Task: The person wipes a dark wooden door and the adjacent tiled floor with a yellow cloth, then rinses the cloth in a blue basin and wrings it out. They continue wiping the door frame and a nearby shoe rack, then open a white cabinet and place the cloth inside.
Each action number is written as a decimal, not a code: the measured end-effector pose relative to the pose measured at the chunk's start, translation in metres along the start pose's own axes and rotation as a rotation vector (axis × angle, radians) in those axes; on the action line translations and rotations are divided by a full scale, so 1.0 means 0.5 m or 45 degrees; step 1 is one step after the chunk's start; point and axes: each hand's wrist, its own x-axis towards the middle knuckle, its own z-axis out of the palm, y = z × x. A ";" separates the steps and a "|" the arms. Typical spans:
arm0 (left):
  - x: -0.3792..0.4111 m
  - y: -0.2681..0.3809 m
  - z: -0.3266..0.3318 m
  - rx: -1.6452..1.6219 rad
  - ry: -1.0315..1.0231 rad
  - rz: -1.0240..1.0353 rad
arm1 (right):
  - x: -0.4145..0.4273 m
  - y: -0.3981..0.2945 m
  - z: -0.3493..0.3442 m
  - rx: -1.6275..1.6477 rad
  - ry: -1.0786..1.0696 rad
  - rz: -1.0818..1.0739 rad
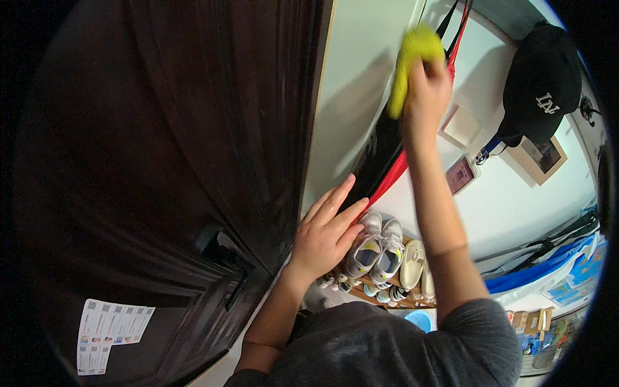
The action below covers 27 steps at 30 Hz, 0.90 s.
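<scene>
My right hand [428,99] grips a yellow-green cloth [406,63], blurred by movement, high up near the wall's corner. Behind the cloth hangs a long black bag [379,155] with a red edge [394,171] and black and red straps [459,34]. Lower down, fingers apart and holding nothing, my left hand [324,237] lies over the bag's lower end; it seems to touch it, though contact is hard to confirm. On the left is a dark brown panelled door [193,121] with a black handle [225,256].
A black cap [539,87], a badge in a clear holder [462,174], a white switch plate [462,126] and a boxed wall device [539,157] are along the right wall. Below stand grey-white sneakers [379,251] on a wooden shoe rack [362,292], beside a blue basin [419,320]. Printed slips [111,329] cling to the door.
</scene>
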 end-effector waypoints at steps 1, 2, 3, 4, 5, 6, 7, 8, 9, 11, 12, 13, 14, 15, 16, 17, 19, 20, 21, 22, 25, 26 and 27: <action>-0.013 -0.009 -0.009 0.011 -0.010 -0.050 | 0.065 0.003 0.025 -0.559 -0.048 -0.301; -0.025 -0.016 -0.010 0.001 -0.022 -0.095 | 0.133 0.011 0.051 -0.867 -0.001 -0.664; -0.036 -0.026 -0.014 -0.004 -0.018 -0.202 | 0.163 -0.021 0.120 -0.642 0.001 -0.592; -0.047 -0.039 -0.007 -0.026 -0.026 -0.223 | 0.209 -0.010 0.136 -0.974 0.012 -0.848; -0.062 -0.053 -0.003 -0.033 -0.032 -0.252 | 0.231 -0.007 0.161 -0.942 -0.068 -0.930; -0.064 -0.048 0.031 -0.165 -0.056 -0.202 | 0.287 -0.001 0.129 -1.197 -0.056 -1.082; -0.072 -0.056 0.048 -0.203 -0.073 -0.210 | 0.314 0.043 0.129 -1.354 -0.043 -1.183; -0.082 -0.077 0.034 -0.111 -0.077 -0.286 | 0.278 0.108 0.184 -1.464 -0.061 -1.171; -0.086 -0.091 0.033 -0.109 -0.069 -0.314 | 0.247 0.131 0.223 -1.655 -0.092 -1.207; -0.100 -0.101 0.014 -0.102 -0.051 -0.352 | 0.096 0.107 0.257 -1.590 -0.394 -0.931; -0.107 -0.102 0.010 -0.084 -0.085 -0.363 | 0.013 0.190 0.208 -1.692 -0.512 -1.096; -0.109 -0.107 0.025 -0.106 -0.126 -0.332 | -0.047 0.261 0.154 -1.441 -0.816 -0.866; -0.119 -0.114 0.016 -0.079 -0.170 -0.368 | -0.114 0.265 0.148 -1.855 -1.057 -0.898; -0.135 -0.114 0.012 -0.062 -0.181 -0.363 | -0.167 0.316 0.115 -1.563 -1.189 -0.889; -0.144 -0.111 0.005 -0.065 -0.169 -0.353 | -0.200 0.329 0.084 -1.503 -1.324 -0.928; -0.148 -0.099 -0.009 -0.039 -0.151 -0.377 | -0.231 0.319 0.075 -1.966 -1.327 -1.257; -0.150 -0.067 -0.029 -0.023 -0.159 -0.482 | -0.210 0.291 0.048 -1.720 -1.695 -1.185; -0.154 -0.060 -0.032 -0.022 -0.166 -0.488 | -0.189 0.273 0.044 -1.835 -1.686 -1.385; -0.160 -0.056 -0.032 -0.054 -0.132 -0.445 | -0.152 0.263 0.035 -1.764 -1.756 -1.454; -0.167 -0.047 -0.031 -0.076 -0.142 -0.444 | -0.103 0.254 0.030 -1.648 -1.715 -1.385; -0.169 -0.037 -0.034 -0.092 -0.187 -0.466 | 0.087 0.126 0.078 -1.624 -1.348 -1.213; -0.169 -0.037 -0.026 -0.110 -0.205 -0.428 | 0.166 0.109 0.075 -1.704 -1.096 -1.265; -0.163 -0.034 -0.028 -0.094 -0.235 -0.431 | 0.230 0.051 0.096 -1.847 -0.985 -1.216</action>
